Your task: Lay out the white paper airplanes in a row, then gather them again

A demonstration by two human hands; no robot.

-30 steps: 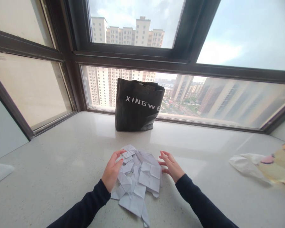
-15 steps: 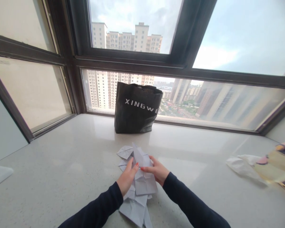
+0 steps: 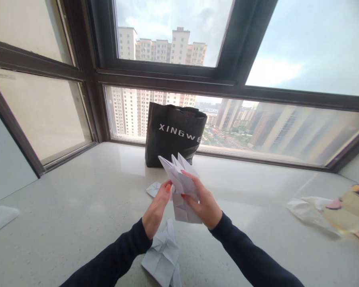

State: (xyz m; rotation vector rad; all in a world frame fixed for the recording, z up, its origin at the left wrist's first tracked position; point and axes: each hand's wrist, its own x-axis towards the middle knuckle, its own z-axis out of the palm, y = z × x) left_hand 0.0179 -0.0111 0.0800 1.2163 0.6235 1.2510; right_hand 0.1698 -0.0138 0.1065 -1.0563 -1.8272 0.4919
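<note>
Several white folded paper pieces (image 3: 182, 185) are gathered between my two hands, raised above the counter with their points upward. My right hand (image 3: 204, 201) grips them from the right, its fingers across the front. At their lower left edge my left hand (image 3: 159, 203) is closed, thumb against the fingers, pinching the paper there. More folded paper (image 3: 163, 255) lies in a loose pile on the counter below. A single folded paper piece (image 3: 152, 189) lies flat beyond my left hand, partly hidden by it.
A black bag (image 3: 173, 135) with white lettering stands upright by the window, just behind the paper. On the right lie a white tissue (image 3: 308, 213) and a yellowish package (image 3: 347, 209). Another white item (image 3: 1, 219) sits at the left edge of the pale counter (image 3: 77, 223).
Both hands have lifted a bunch of folded paper off the pile, up towards the bag. The rest of the pile stays on the counter.
</note>
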